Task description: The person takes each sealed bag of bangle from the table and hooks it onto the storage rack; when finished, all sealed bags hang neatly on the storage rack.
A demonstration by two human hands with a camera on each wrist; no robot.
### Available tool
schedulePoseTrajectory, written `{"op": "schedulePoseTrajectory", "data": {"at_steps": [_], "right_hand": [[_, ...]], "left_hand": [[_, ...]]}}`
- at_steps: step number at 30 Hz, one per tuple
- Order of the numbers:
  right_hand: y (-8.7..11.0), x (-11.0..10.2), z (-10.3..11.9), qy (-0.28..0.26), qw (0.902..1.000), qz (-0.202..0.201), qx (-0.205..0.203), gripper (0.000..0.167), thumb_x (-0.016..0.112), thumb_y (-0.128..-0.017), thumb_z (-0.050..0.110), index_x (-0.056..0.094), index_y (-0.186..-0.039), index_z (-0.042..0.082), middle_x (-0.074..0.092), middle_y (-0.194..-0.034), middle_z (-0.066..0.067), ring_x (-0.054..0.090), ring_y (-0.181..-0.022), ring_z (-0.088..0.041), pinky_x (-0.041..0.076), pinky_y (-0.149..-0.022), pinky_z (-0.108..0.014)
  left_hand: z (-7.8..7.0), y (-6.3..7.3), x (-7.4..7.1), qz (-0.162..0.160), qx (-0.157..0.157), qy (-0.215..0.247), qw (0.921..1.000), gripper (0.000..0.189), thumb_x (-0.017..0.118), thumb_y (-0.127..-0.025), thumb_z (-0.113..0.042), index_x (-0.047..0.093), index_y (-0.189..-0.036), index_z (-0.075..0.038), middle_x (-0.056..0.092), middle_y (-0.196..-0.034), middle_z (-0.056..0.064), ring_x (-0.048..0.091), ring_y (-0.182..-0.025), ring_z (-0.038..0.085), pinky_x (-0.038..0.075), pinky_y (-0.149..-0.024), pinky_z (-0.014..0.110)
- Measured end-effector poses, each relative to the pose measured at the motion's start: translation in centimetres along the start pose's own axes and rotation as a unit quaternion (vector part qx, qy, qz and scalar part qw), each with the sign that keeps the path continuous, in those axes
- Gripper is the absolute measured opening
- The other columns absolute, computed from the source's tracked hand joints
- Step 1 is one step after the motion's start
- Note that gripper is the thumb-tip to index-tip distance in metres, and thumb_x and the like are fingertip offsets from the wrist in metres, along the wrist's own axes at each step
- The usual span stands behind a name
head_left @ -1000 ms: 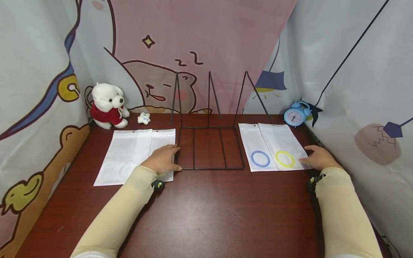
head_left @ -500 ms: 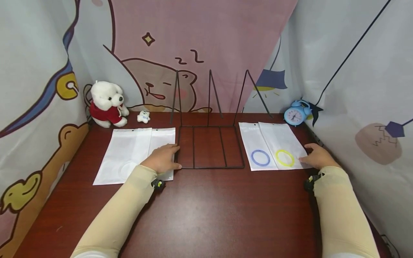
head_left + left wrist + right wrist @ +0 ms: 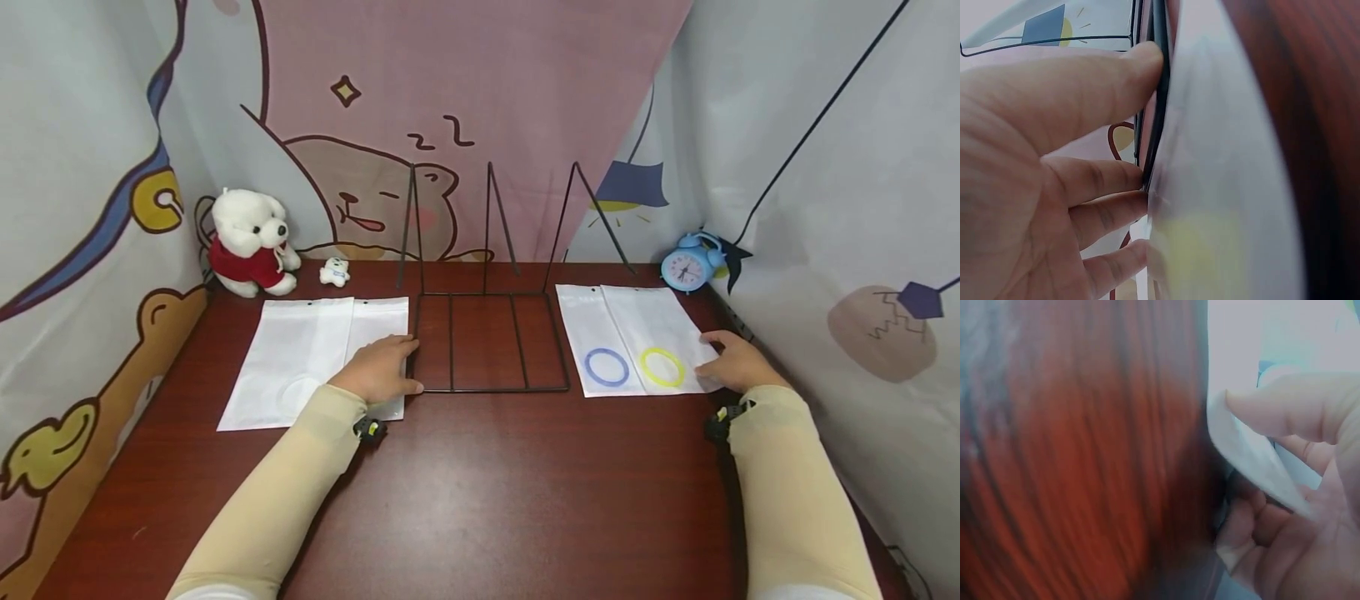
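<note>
In the head view my left hand (image 3: 378, 369) rests at the left edge of a black wire rack (image 3: 491, 390) with three upright peaks. Its thumb and fingertips touch the dark bar (image 3: 1161, 81) in the left wrist view, fingers fairly straight. White, partly translucent flat pouches (image 3: 296, 350) lie beneath and beside this hand. On the right, my right hand (image 3: 742, 362) pinches the lower right corner of a white pouch with a yellow ring (image 3: 662, 367). The right wrist view shows the thumb above the bent-up corner (image 3: 1250, 450) and curled fingers under it.
Partly under that pouch lies another with a blue ring (image 3: 606, 367). A blue alarm clock (image 3: 686, 265) stands at the back right. A plush white bear in red (image 3: 251, 246) and a small white figure (image 3: 334, 273) sit at the back left. Printed curtains surround the table.
Both hands stay almost still. The head view shifts very slightly; the rack and pouches keep their places.
</note>
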State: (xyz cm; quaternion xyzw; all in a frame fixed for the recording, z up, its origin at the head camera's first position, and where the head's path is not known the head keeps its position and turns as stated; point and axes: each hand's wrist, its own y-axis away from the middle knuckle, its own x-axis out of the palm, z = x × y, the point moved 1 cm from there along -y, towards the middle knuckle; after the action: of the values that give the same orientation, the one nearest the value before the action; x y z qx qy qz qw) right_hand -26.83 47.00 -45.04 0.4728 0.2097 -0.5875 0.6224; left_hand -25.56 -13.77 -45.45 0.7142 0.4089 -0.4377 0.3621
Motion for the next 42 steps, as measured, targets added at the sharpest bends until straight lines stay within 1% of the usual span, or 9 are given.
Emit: {"op": "schedulePoseTrajectory", "data": {"at_steps": [5, 9, 14, 18, 26, 33, 36, 39, 42], "right_hand": [[-0.3, 0.0, -0.1, -0.016, 0.9998, 0.006, 0.002, 0.088, 0.073, -0.09, 0.017, 0.028, -0.162, -0.003, 0.022, -0.161, -0.043, 0.036, -0.13, -0.058, 0.035, -0.108, -0.081], [-0.6, -0.2, -0.1, -0.012, 0.9999, -0.003, 0.001, 0.082, 0.069, -0.086, 0.012, 0.036, -0.159, -0.006, 0.025, -0.16, -0.043, 0.037, -0.129, -0.055, 0.036, -0.109, -0.077], [-0.6, -0.1, 0.0, 0.001, 0.9993, -0.037, -0.002, 0.059, 0.063, -0.095, 0.015, 0.051, -0.148, -0.008, 0.037, -0.152, -0.043, 0.043, -0.123, -0.053, 0.045, -0.102, -0.07], [-0.6, 0.3, 0.1, -0.006, 0.9986, -0.052, 0.006, 0.05, 0.064, -0.097, 0.016, 0.056, -0.142, -0.005, 0.043, -0.147, -0.04, 0.046, -0.117, -0.049, 0.049, -0.096, -0.064], [-0.8, -0.1, 0.7, -0.008, 0.9994, -0.03, -0.013, 0.062, 0.055, -0.092, 0.006, 0.047, -0.152, -0.005, 0.034, -0.156, -0.041, 0.039, -0.128, -0.052, 0.038, -0.11, -0.072], [-0.8, 0.0, 0.9, -0.019, 0.9995, -0.025, 0.005, 0.061, 0.052, -0.093, 0.006, 0.047, -0.153, -0.005, 0.036, -0.153, -0.04, 0.04, -0.116, -0.047, 0.045, -0.089, -0.054], [-0.7, 0.1, 1.1, -0.041, 0.9984, -0.037, 0.013, 0.057, 0.058, -0.096, 0.011, 0.049, -0.151, -0.003, 0.036, -0.154, -0.039, 0.04, -0.121, -0.049, 0.046, -0.096, -0.061], [-0.5, 0.1, 1.3, -0.056, 0.9974, -0.043, 0.014, 0.058, 0.064, -0.099, 0.017, 0.049, -0.151, -0.002, 0.033, -0.158, -0.039, 0.038, -0.13, -0.052, 0.038, -0.108, -0.072], [-0.4, -0.1, 1.5, -0.073, 0.9967, -0.033, 0.013, 0.063, 0.065, -0.098, 0.018, 0.045, -0.156, 0.002, 0.028, -0.162, -0.038, 0.033, -0.137, -0.055, 0.033, -0.112, -0.076]], "left_hand": [[0.1, -0.1, 0.0, 0.0, 0.002, -0.002, 1.0, 0.085, 0.079, -0.092, -0.039, 0.044, -0.158, 0.002, 0.042, -0.165, 0.021, 0.038, -0.153, 0.043, 0.034, -0.122, 0.062], [0.1, -0.2, 0.1, -0.001, 0.001, -0.003, 1.0, 0.086, 0.079, -0.092, -0.039, 0.044, -0.158, 0.001, 0.042, -0.165, 0.021, 0.038, -0.153, 0.042, 0.034, -0.122, 0.062], [0.1, -0.1, 0.1, -0.004, 0.002, -0.003, 1.0, 0.086, 0.079, -0.092, -0.039, 0.044, -0.158, 0.001, 0.043, -0.164, 0.02, 0.039, -0.153, 0.042, 0.035, -0.122, 0.062], [0.0, -0.1, 0.1, -0.002, 0.001, 0.0, 1.0, 0.086, 0.08, -0.092, -0.039, 0.044, -0.158, 0.001, 0.042, -0.165, 0.021, 0.038, -0.153, 0.043, 0.034, -0.122, 0.062], [0.0, -0.1, 0.1, -0.004, 0.0, -0.003, 1.0, 0.086, 0.08, -0.092, -0.039, 0.044, -0.158, 0.001, 0.042, -0.165, 0.021, 0.038, -0.153, 0.043, 0.034, -0.122, 0.062], [-0.1, -0.1, 0.0, -0.001, -0.001, 0.001, 1.0, 0.086, 0.08, -0.092, -0.039, 0.044, -0.158, 0.001, 0.042, -0.165, 0.02, 0.037, -0.153, 0.043, 0.033, -0.123, 0.062], [-0.1, 0.0, 0.0, -0.002, -0.003, 0.003, 1.0, 0.086, 0.08, -0.092, -0.039, 0.044, -0.159, 0.0, 0.042, -0.165, 0.02, 0.037, -0.154, 0.042, 0.033, -0.123, 0.062], [-0.1, 0.0, 0.0, -0.002, -0.005, 0.004, 1.0, 0.086, 0.079, -0.092, -0.039, 0.043, -0.159, 0.0, 0.042, -0.165, 0.02, 0.037, -0.154, 0.042, 0.033, -0.123, 0.062], [-0.1, 0.1, 0.0, -0.002, -0.005, 0.002, 1.0, 0.085, 0.079, -0.092, -0.038, 0.043, -0.159, 0.001, 0.042, -0.165, 0.02, 0.038, -0.153, 0.042, 0.033, -0.123, 0.062]]}}
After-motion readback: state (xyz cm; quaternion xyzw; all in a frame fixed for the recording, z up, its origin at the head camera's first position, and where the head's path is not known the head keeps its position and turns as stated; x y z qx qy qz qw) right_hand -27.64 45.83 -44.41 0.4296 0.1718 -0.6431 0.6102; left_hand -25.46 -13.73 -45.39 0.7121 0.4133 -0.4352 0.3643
